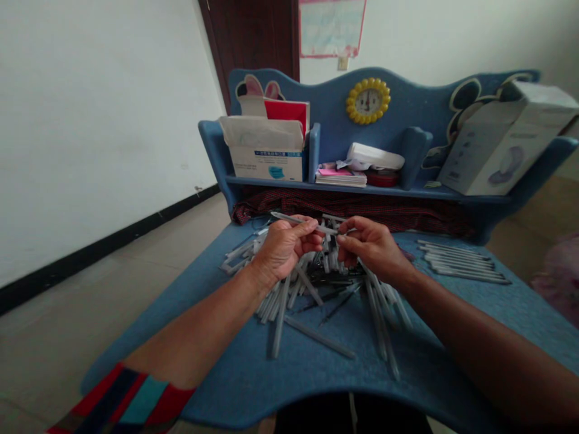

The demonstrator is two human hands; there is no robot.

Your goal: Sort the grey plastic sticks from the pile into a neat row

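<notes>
My left hand (283, 247) is closed around a translucent whitish pen barrel (287, 217), held slantwise above the table. Its right end reaches the fingertips of my right hand (368, 244), which are pinched together; a small dark bit shows there, too small to name. Beneath both hands spreads a heap of similar clear pen barrels (280, 310), some fanned toward me. Thin dark pen refills (339, 301) lie among them in the middle. One loose barrel (321, 337) rests in front of the heap.
A row of assembled-looking pens (461, 262) lies at the right on the blue table (217, 386). Behind runs a dark checked cloth (289, 202) below a shelf holding a mask box (266, 163), papers (341, 178) and a tall white box (488, 150). A yellow-rimmed clock (368, 101) is above.
</notes>
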